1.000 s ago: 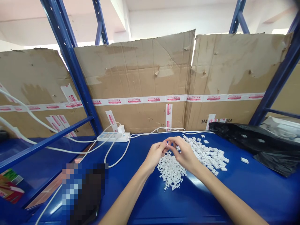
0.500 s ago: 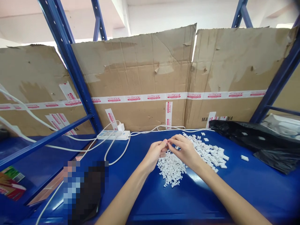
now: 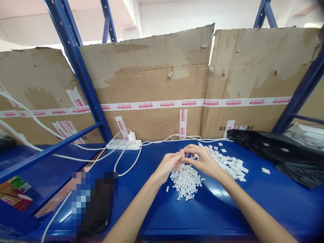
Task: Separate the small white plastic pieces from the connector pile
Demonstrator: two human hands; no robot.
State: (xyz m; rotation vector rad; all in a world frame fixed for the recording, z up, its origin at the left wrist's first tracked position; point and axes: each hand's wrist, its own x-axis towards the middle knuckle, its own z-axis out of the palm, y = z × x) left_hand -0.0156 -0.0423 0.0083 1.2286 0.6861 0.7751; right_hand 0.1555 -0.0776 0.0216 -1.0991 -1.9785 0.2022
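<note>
Both hands meet above the middle of the blue bench [image 3: 253, 206]. The left hand [image 3: 168, 163] and the right hand [image 3: 204, 160] have their fingers [image 3: 182, 154] drawn together tip to tip. Whatever is pinched between them is too small to make out.

Just below the hands lies a heap of small white plastic parts [image 3: 186, 180], and one stray part [image 3: 167, 189] sits just beside its left side. A second spread of white pieces [image 3: 227, 162] runs from behind the right hand toward the bench's rear edge.

A black plastic bag [image 3: 275, 152] lies crumpled at the rear right corner. A white power strip [image 3: 124, 144] with its cables sits against the rear edge on the left, in front of taped cardboard sheets [image 3: 152, 84].
</note>
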